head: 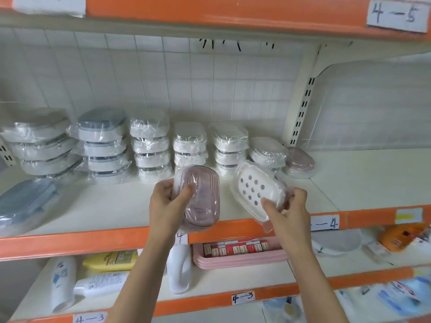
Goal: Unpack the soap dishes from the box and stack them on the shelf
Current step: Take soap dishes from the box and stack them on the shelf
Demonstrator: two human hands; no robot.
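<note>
We hold two plastic-wrapped soap dishes: our left hand (166, 201) grips the pink oval one (202, 197), our right hand (288, 209) the white perforated one (255, 191) (at three o'clock of it), above the cream shelf (121, 206).

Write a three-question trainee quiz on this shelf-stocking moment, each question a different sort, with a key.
1. True or false: the left hand holds a pink soap dish wrapped in clear plastic.
2. Multiple choice: the white soap dish in the right hand shows which feature? A) round holes B) a hinged lid C) a handle
3. Short answer: where does the lone pink-topped dish already on the shelf sit in the row of stacks?

Key
1. True.
2. A.
3. At the right end, beside the white stacks.
</note>
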